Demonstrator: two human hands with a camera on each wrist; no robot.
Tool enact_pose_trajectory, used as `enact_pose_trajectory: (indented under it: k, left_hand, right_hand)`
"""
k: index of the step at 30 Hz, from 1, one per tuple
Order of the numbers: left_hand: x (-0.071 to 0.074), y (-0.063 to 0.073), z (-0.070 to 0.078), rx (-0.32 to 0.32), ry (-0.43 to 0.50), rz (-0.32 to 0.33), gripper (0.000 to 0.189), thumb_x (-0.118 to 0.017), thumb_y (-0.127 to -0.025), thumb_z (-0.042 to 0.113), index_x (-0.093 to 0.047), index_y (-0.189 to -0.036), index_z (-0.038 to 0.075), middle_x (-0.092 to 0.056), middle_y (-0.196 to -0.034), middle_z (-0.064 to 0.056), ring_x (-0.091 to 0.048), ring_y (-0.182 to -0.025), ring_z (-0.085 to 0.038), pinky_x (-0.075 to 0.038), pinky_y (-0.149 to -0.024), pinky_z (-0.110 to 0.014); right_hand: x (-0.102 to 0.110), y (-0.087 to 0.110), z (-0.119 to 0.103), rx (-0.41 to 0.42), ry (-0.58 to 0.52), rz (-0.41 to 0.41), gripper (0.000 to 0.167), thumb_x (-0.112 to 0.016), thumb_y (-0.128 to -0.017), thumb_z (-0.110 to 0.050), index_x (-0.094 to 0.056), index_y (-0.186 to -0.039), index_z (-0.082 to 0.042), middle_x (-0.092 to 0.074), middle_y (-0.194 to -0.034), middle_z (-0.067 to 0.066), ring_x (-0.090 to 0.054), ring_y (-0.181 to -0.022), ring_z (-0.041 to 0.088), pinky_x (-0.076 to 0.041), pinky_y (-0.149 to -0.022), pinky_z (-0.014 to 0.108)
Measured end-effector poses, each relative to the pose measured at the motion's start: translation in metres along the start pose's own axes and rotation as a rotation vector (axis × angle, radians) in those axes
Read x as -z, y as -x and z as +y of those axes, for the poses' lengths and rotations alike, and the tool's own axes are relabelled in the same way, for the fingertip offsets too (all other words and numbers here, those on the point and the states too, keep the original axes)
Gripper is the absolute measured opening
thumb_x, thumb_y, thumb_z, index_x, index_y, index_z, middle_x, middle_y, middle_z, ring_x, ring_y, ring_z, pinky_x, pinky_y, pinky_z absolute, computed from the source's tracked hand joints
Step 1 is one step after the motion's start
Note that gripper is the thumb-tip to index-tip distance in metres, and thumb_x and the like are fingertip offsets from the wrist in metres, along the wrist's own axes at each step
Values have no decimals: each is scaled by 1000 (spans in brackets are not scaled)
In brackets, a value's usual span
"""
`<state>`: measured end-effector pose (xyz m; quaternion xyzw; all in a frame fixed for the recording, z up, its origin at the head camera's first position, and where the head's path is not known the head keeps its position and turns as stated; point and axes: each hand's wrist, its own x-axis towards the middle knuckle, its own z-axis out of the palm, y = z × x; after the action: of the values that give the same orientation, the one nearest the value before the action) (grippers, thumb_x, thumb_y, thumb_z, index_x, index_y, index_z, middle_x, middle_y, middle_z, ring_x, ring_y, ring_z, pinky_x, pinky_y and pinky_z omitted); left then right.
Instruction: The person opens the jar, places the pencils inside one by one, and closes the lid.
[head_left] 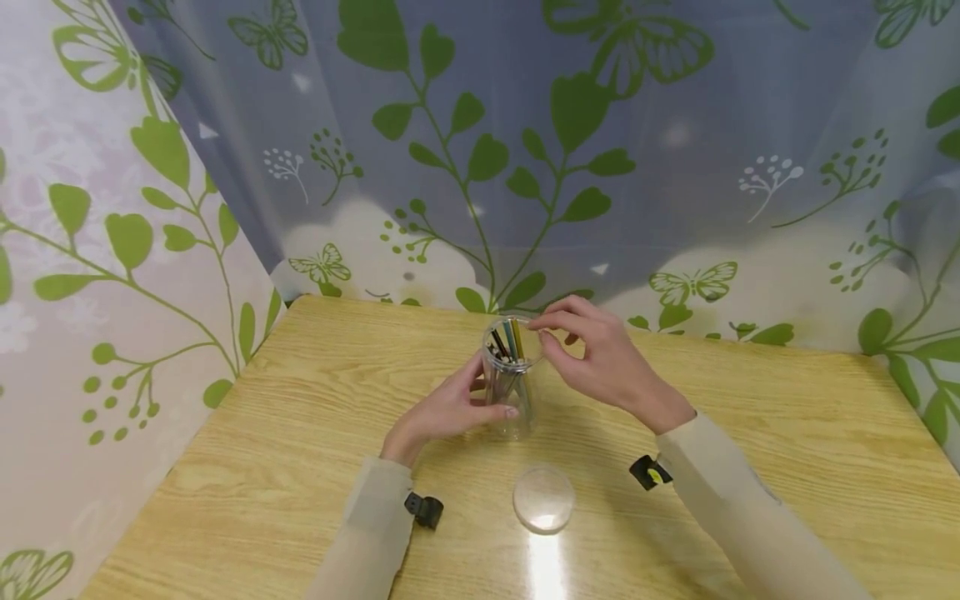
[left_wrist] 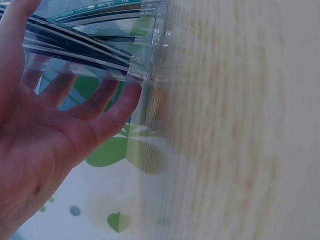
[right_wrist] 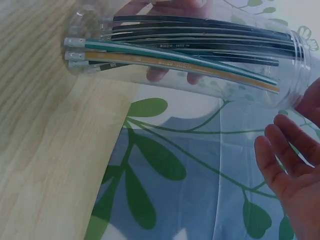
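Note:
A clear plastic jar (head_left: 522,423) stands upright on the table, with several pencils (right_wrist: 170,57) leaning inside it. Most of them are black, one is green and one is yellow-orange; their metal-ringed ends are at the jar's bottom. My left hand (head_left: 446,408) grips the jar from the left, thumb across the front and fingers behind the wall. At the right side of the open rim is my right hand (head_left: 600,354), its index finger and thumb close to the edge. The other right fingers (right_wrist: 280,155) are loosely bent, holding nothing. A round clear lid (head_left: 543,500) lies in front of the jar.
The wood-grain table (head_left: 247,467) ends at a blue curtain (head_left: 675,150) with green leaves and butterflies at the back. A pale patterned curtain (head_left: 45,333) hangs along the left side. Small black devices (head_left: 424,510) are worn at both wrists.

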<state>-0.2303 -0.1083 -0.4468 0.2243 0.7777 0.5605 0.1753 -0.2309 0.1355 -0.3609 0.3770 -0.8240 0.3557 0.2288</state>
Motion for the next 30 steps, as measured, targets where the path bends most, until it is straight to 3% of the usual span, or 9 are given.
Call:
enact_pose_trajectory:
  k: [7, 13, 19, 23, 30]
  left_hand:
    - [2, -1, 2, 4, -1, 9, 99, -81, -89, 23, -16, -162, 43, -32, -166, -2, -42, -147, -34, -47, -116, -46]
    - [1, 1, 1, 19, -1, 10, 100, -83, -88, 24, -17, -162, 41, -34, -165, -4, -42, -147, -35, -48, -115, -47]
    - [-2, 5, 0, 34, -7, 20, 101, -83, -88, 26, -17, -164, 36, -33, -165, -6, -43, -146, -37, -49, -114, -46]
    - [-3, 6, 0, 38, -8, 18, 100, -83, -88, 26, -17, -163, 38, -35, -164, -6, -44, -146, -36, -50, -114, -46]
    - [-1, 4, 2, 20, -21, 16, 99, -82, -89, 26, -17, -162, 42, -35, -164, -5, -44, -146, -35, -50, -113, -45]
  right_hand:
    - [13, 19, 3, -40, -8, 26, 22, -72, -90, -5, -75, -111, -8, -74, -108, 4, -67, -91, 14, -60, -71, 27]
    - [18, 48, 5, -15, -28, 9, 30, -75, -84, 0, -75, -110, -14, -75, -105, 0, -67, -90, 9, -59, -68, 23]
    - [14, 86, 1, -58, -91, -133, 32, -78, -85, -4, -73, -112, -20, -74, -106, -4, -67, -94, 6, -60, -69, 25]
    - [7, 111, 0, -100, -123, -250, 32, -80, -87, -11, -71, -115, -22, -73, -109, -4, -69, -97, 12, -59, -69, 26]
    - [0, 134, -4, -143, -119, -411, 35, -80, -90, -29, -68, -122, -18, -71, -119, -5, -69, -106, 16, -61, -81, 30]
